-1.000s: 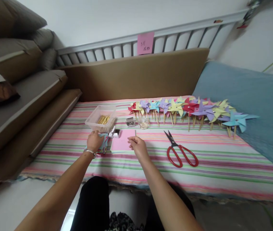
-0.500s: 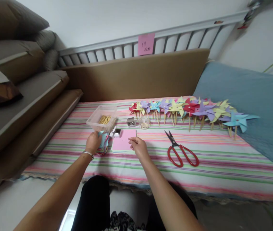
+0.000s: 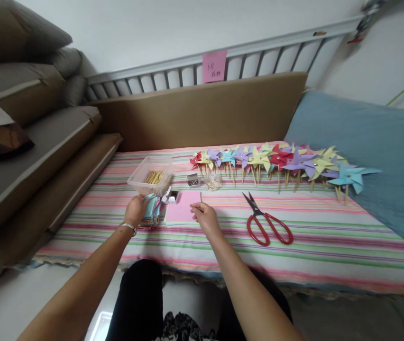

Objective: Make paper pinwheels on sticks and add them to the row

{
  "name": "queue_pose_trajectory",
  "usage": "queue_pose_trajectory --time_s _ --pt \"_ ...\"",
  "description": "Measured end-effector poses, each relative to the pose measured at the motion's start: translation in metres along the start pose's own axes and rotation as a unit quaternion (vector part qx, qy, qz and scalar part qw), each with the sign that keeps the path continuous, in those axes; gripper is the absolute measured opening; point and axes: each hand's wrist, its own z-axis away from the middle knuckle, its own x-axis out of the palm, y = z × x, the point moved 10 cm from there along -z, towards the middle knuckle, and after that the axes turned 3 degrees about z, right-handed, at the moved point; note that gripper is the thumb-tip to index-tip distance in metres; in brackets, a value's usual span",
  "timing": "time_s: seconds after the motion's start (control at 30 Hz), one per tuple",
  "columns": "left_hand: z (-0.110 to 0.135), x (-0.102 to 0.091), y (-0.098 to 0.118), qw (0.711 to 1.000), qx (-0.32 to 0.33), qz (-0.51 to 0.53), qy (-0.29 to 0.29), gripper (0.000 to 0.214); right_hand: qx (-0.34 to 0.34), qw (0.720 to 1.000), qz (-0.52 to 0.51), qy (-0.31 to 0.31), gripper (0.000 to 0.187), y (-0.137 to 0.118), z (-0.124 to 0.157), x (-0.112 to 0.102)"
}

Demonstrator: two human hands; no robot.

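Observation:
My left hand [image 3: 136, 210] is closed on a stack of coloured paper sheets [image 3: 151, 209], light blue on top, lifting its left edge off the striped cloth [image 3: 223, 246]. My right hand [image 3: 205, 215] rests at the near right edge of a pink paper square [image 3: 182, 208], with thumb and finger pinched together at that edge. A clear plastic tub [image 3: 150, 175] holding wooden sticks stands just behind the stack.
A row of several paper pinwheels [image 3: 280, 163] on sticks lies along the back of the cloth. Red scissors [image 3: 268, 226] lie right of the pink square. A small box of pins [image 3: 193, 180] and a clear bag [image 3: 212, 182] sit behind it. Brown cushions [image 3: 27, 156] rise at left.
My left hand has tipped the paper stack up and shifted slightly left. My right hand has stayed at the pink square.

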Motion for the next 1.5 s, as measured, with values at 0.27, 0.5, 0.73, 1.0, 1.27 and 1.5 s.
queue_pose_trajectory --time_s 0.27,0.5,0.73,1.0,1.27,1.5 --pt "0.0005 -0.0022 0.0006 1.000 -0.009 -0.002 0.002 0.031 -0.001 1.000 -0.001 0.002 0.017 0.0011 -0.0007 -0.0022" --pt "0.0003 -0.0058 0.0039 1.000 -0.012 0.000 0.010 0.033 0.003 1.000 -0.003 0.000 0.016 0.0000 0.0002 -0.0008" --pt "0.0002 -0.0062 0.0015 0.999 -0.032 0.002 0.002 0.035 0.004 1.000 0.001 -0.004 0.017 -0.0013 0.0014 -0.0013" --pt "-0.0007 -0.0049 -0.0017 0.999 -0.042 0.015 -0.005 0.037 0.004 1.000 0.012 -0.004 0.018 -0.0017 0.0014 -0.0026" --pt "0.0002 -0.0061 0.0012 0.999 -0.034 0.021 -0.008 0.036 0.002 1.000 0.024 -0.007 0.019 -0.0008 0.0015 -0.0031" --pt "0.0005 -0.0083 0.0028 0.999 -0.035 0.013 -0.004 0.037 0.001 1.000 0.029 -0.009 0.019 -0.0022 0.0024 -0.0030"
